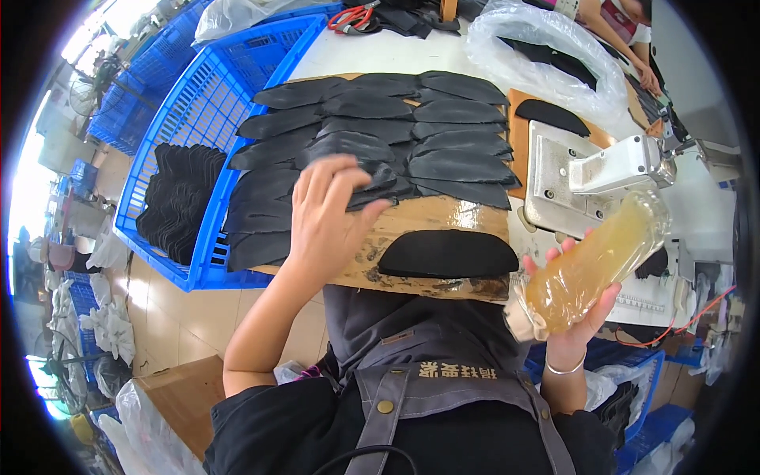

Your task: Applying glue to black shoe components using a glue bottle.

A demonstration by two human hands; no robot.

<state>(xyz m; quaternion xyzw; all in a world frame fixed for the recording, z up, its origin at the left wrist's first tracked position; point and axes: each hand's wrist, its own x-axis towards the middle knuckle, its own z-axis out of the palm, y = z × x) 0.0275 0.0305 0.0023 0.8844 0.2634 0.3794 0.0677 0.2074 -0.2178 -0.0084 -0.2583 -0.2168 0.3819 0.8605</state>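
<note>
My right hand is wrapped round a clear plastic bottle of yellowish, glue-like liquid. The bottle lies tilted, its pale wrapped end pointing down to the left. Over the lower edge of the rows of black leaf-shaped pieces, my left hand has its thumb and fingers apart and holds nothing. Whether its fingertips touch the pieces I cannot tell. These pieces overlap on a brown board smeared with shiny residue. Close to me on that board rests one black half-round piece.
At the left stands a blue plastic basket with stacked black pieces. A white sewing machine is at the right, near another half-round piece. Red-handled scissors and a plastic bag lie farther back. Another person works at the far right.
</note>
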